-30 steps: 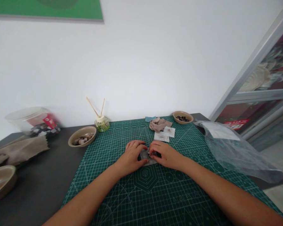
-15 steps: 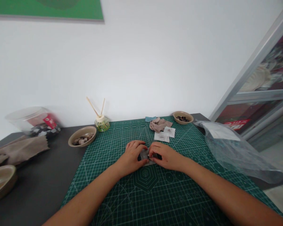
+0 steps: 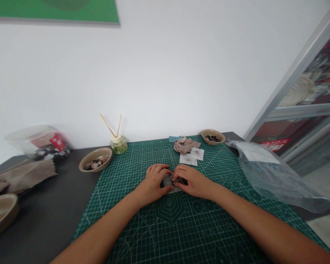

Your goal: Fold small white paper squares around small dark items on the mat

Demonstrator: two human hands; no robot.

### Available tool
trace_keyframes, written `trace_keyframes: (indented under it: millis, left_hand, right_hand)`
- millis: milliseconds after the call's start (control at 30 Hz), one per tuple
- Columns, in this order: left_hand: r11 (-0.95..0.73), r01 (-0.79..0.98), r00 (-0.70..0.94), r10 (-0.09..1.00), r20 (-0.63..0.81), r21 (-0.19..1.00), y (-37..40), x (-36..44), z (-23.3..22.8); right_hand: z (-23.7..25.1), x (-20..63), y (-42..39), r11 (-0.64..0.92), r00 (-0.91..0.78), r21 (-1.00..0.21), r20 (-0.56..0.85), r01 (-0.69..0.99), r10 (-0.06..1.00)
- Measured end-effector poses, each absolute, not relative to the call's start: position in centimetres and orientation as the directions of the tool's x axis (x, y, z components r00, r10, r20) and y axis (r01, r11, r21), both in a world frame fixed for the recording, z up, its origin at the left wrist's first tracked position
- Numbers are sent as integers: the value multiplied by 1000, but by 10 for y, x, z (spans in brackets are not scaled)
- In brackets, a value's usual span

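At the far left of the dark table [image 3: 44, 220], an empty tan bowl [image 3: 0, 212] is sitting at the edge, with a brownish cloth [image 3: 22, 178] and a tipped clear plastic jar [image 3: 38, 141] lying behind it. Further right, a tan bowl of pebbles [image 3: 95, 159] is resting just beside a reed diffuser [image 3: 118, 143], at the corner of the green cutting mat [image 3: 154, 227].

Your left hand [image 3: 153, 183] is lying curled on the mat, its fingertips pinching the left edge of a small grey fabric piece [image 3: 169, 182]. Your right hand [image 3: 194, 182] is meeting it from the other side, fingers bent and pressing on the same piece; something dark seems to be sitting under those fingers, but it is too small to tell what. The fabric piece is lying flat on the middle of the mat, between both hands.

Behind your hands, two white packets [image 3: 191, 157] are lying touching a crumpled beige cloth [image 3: 185, 145]. To the right, a small bowl of dark pieces [image 3: 213, 136] is standing, and a clear plastic bag [image 3: 269, 176] is sprawling over the table's right edge.
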State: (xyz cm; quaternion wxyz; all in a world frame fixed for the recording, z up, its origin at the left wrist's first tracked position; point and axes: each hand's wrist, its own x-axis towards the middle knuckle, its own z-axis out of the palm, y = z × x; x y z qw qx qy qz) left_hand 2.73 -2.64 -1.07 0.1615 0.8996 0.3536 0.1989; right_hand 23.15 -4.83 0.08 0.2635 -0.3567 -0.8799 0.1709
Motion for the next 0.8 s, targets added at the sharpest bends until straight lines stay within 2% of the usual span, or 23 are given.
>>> trace_keyframes:
  millis: [200, 800]
  left_hand:
    - [-692, 578, 670, 705, 233, 433, -27, 28, -10]
    - [-690, 581, 670, 707, 227, 432, -26, 28, -10]
  right_hand:
    - [1, 232, -49, 711, -642, -491, 337, 504, 688]
    - [0, 234, -48, 691, -619, -486, 330, 536, 713]
